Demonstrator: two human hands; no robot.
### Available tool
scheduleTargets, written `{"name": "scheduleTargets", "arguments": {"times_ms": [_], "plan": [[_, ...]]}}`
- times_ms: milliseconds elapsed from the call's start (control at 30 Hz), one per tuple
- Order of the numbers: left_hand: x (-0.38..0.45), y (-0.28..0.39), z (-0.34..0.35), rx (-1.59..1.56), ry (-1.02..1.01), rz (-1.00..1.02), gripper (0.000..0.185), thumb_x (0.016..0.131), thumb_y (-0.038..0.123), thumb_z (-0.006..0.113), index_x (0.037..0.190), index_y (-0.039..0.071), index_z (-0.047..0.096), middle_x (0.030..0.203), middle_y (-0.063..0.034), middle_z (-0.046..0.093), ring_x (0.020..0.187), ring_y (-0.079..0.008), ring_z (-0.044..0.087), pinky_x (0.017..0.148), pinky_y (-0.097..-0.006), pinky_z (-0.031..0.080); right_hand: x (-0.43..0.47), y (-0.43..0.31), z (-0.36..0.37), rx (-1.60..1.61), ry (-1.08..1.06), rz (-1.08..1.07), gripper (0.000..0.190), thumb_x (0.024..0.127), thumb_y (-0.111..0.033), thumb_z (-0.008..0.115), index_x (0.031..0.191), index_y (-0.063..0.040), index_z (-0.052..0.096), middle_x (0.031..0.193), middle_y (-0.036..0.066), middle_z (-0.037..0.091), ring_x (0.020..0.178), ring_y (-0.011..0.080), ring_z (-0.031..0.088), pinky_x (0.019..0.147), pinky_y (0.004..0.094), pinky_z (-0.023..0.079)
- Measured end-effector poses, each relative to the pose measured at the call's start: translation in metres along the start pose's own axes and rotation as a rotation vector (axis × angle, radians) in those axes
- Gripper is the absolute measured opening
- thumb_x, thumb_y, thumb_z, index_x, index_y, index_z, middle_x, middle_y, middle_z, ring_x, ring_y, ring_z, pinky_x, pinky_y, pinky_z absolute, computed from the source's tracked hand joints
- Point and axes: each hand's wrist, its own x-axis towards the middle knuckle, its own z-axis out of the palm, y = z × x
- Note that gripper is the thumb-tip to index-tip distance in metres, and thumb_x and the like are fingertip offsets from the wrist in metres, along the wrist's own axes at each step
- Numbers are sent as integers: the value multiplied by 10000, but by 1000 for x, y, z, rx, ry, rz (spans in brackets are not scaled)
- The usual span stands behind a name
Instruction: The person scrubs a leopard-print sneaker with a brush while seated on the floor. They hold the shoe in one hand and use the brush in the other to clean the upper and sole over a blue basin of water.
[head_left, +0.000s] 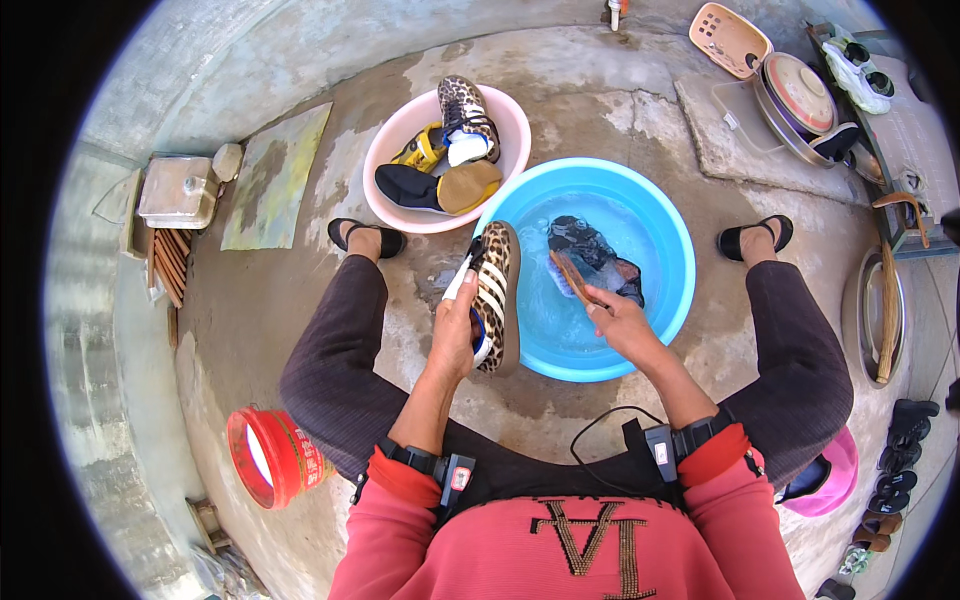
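My left hand (454, 326) grips a leopard-print sneaker (496, 289) with white stripes, held on its side at the left rim of a blue plastic basin (681, 262). In my right hand (624, 324) is the handle of a wooden scrub brush (571, 277); its bristles touch the water in that basin. A dark shoe (581, 240) lies partly under the water beside the brush. Behind, a pink basin (517, 124) holds another leopard-print sneaker (463, 112), a yellow shoe (421, 150) and a black shoe with a tan sole (469, 187).
A red bucket (274, 457) stands at the left by my knee. Further left are a stone-like block (178, 191) and a flat board (277, 180). At the right are stacked pans (799, 94), a metal basin (870, 315), a pink bag-like item (836, 476) and a row of shoes (896, 480).
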Motion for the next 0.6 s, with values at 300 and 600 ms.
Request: {"name": "scheduleTargets", "arguments": {"times_ms": [300, 600], "plan": [[13, -13, -5, -289, -20, -67, 485, 982, 433, 457, 1244, 28, 510, 1187, -102, 604, 1065, -210, 589, 942, -371, 451, -59, -34, 45, -141, -95, -537, 511, 947, -212, 512, 1433, -124, 381, 858, 212, 626, 751, 386, 610, 695, 445, 487], [-2, -15, 8, -260, 21, -26, 400, 1004, 334, 445, 1166, -13, 559, 1088, -107, 649, 957, -185, 636, 854, -329, 497, -37, -25, 51, -602, 78, -483, 519, 957, -253, 502, 1451, -191, 351, 750, 175, 584, 611, 355, 593, 566, 468, 488]]}}
